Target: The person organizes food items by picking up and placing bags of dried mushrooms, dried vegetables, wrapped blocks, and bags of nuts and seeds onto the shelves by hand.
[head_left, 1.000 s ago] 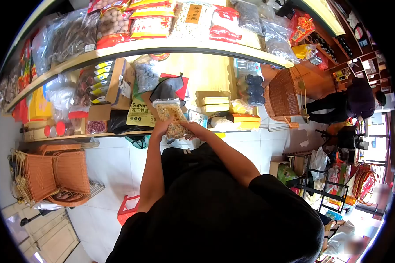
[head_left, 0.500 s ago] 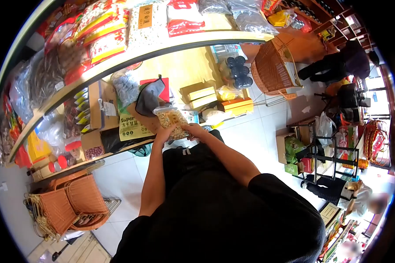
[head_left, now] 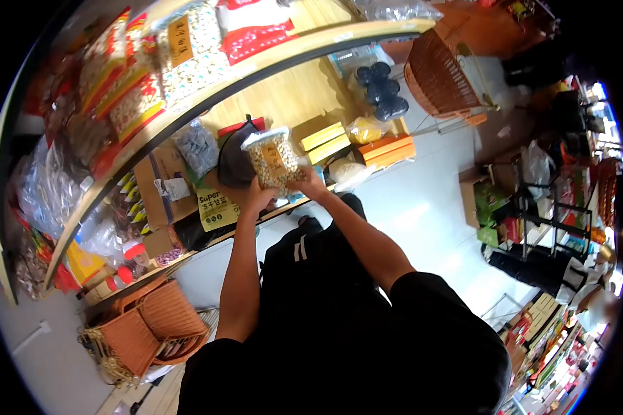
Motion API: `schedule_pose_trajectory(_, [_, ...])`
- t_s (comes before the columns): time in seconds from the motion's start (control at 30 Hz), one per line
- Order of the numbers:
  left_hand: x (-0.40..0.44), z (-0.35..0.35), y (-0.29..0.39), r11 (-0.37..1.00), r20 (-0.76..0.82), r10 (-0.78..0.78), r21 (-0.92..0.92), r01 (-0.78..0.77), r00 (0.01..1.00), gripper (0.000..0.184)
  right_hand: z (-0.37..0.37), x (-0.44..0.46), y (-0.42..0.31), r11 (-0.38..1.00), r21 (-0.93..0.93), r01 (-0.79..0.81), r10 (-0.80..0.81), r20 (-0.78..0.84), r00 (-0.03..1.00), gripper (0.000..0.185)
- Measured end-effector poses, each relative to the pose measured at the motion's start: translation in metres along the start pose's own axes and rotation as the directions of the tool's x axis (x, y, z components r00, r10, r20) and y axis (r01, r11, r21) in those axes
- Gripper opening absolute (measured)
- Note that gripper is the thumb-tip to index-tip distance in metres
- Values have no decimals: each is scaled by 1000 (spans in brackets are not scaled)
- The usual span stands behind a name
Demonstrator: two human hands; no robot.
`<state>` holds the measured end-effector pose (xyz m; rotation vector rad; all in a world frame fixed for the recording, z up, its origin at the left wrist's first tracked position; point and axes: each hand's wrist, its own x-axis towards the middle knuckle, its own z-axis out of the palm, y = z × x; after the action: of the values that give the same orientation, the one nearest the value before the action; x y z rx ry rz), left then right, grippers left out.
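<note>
A clear bag of pale round seeds, seemingly dried lotus seeds, (head_left: 273, 158) is held upright over the lower shelf, its brown-orange label facing me. My left hand (head_left: 258, 198) is closed on the bag's lower left corner. At the lower right, my right hand (head_left: 310, 184) grips it as well, with some fingers hidden behind the bag. Just behind stands a dark grey pouch-like thing (head_left: 235, 160), partly covered by the bag. Below it and to the left lies a yellow-green "Super" packet (head_left: 217, 209). A larger bag with a similar label (head_left: 189, 45) lies on the upper shelf.
The upper shelf's curved edge (head_left: 235, 81) crosses above my hands. Yellow boxes (head_left: 323, 142), orange boxes (head_left: 387, 152) and dark-lidded jars (head_left: 382, 91) stand to the right. A cardboard box (head_left: 165, 187) sits left. Wicker baskets (head_left: 441, 76) (head_left: 145, 325) flank the shelves.
The bag has been raised and tilted upright, so its label now faces me more fully. Both hands have moved up with it. My view has turned slightly, shifting the shelves.
</note>
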<state>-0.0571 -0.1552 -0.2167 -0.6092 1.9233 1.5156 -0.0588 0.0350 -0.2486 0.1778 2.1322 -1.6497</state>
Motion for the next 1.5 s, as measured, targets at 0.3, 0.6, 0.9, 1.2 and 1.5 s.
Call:
schedule_pose_trajectory(0.3, [8, 28, -2, 859, 90, 143, 483, -169, 986, 71, 13, 22, -3, 844, -526, -111, -66, -306, 950, 48])
schedule_pose_trajectory(0.6, [30, 43, -44, 878, 213, 176, 408, -251, 961, 46, 28, 18, 23, 862, -507, -4, -50, -92, 994, 68])
schedule_pose_trajectory(0.9, [15, 36, -51, 808, 234, 135, 536, -244, 963, 42, 15, 28, 16, 828, -560, 21, 35, 88, 995, 60])
schedule_pose_trajectory(1.2, [-15, -14, -6, 875, -25, 485, 28, -484, 874, 51, 6, -13, -103, 957, -141, 254, -245, 79, 966, 33])
schedule_pose_trajectory(1.5, [-83, -90, 144, 716, -381, 616, -96, -692, 690, 74, -20, -4, -261, 885, -3, 467, -462, -147, 875, 61])
